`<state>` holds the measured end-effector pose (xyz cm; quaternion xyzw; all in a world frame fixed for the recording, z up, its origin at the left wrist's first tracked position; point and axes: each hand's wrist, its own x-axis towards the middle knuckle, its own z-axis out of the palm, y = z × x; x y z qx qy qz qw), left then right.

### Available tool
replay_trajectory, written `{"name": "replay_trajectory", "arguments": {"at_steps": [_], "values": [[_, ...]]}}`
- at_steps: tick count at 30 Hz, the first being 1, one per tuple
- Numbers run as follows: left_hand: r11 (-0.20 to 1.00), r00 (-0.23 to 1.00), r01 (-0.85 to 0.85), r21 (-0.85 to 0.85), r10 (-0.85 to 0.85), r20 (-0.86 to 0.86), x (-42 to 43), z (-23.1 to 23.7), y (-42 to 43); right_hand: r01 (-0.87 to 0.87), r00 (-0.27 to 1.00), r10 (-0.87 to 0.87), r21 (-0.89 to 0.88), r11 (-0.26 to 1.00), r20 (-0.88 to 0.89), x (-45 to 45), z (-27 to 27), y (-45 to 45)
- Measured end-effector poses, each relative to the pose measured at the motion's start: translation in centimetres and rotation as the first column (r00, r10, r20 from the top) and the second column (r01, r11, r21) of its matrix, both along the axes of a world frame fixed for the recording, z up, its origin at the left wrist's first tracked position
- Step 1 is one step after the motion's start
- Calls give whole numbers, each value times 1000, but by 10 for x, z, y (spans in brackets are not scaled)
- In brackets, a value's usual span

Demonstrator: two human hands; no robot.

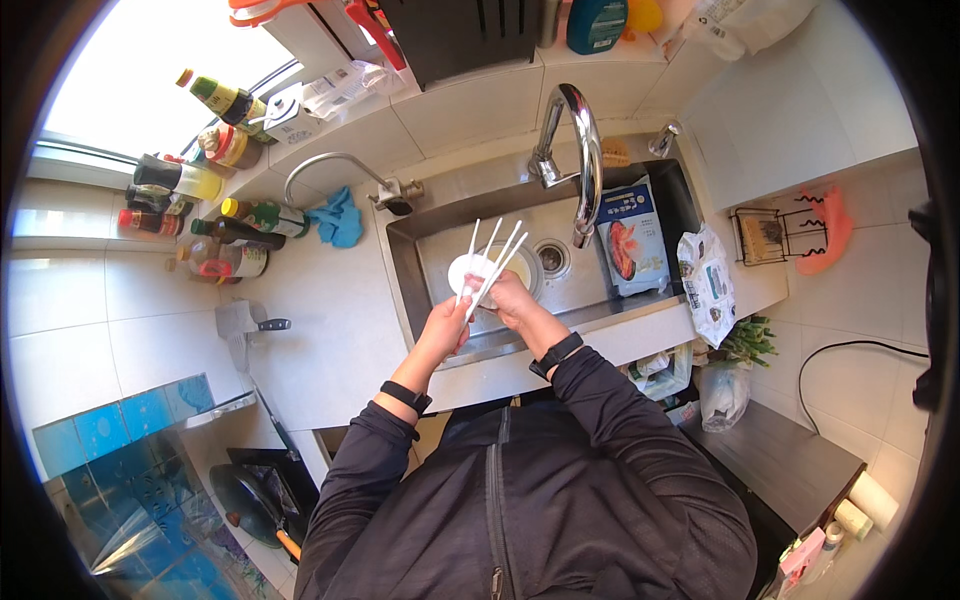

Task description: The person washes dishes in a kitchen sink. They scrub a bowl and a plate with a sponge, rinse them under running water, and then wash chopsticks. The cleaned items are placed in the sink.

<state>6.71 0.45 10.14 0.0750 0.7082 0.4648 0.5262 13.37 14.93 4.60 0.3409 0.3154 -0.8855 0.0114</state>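
Note:
Above the steel sink (487, 206), my left hand (446, 328) grips the lower part of several white chopsticks (496, 272), whose tips fan out and point away from me. My right hand (514, 301) is closed around them just above and to the right, its fingers partly hidden behind the sticks. Under the hands, a small white dish (459, 268) and a larger round dish (534, 271) lie in the basin, both partly covered by my hands. A chrome faucet (587, 161) arches over the sink beyond them; no running water is visible.
Right of the drain (553, 258) a printed food pouch (634, 244) leans in the sink. A white wipes-type packet (706, 285) rests on the right edge. A blue cloth (339, 218), sauce bottles (266, 217) and a spatula (238, 321) occupy the left side.

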Motion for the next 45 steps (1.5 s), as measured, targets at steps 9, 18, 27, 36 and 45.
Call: {"name": "replay_trajectory", "arguments": {"at_steps": [9, 18, 27, 36, 45], "values": [[995, 998, -51, -88, 47, -46, 4, -11, 0, 375, 925, -377, 47, 926, 49, -15, -22, 17], [990, 999, -12, -139, 7, -38, 11, -2, -22, 431, 896, -439, 107, 896, 67, -13, -45, 68], [948, 810, -174, 265, -15, 586, -3, -2, -7, 18, 965, -104, -333, 943, -241, 3, -41, -3], [914, 569, -228, 336, -155, 808, 1, 3, -35, 477, 873, -461, -83, 875, 158, -11, -57, 70], [984, 816, 140, -111, -178, -549, 2, -59, -8, 113, 992, -107, -101, 989, 59, -12, -39, -30]]}}
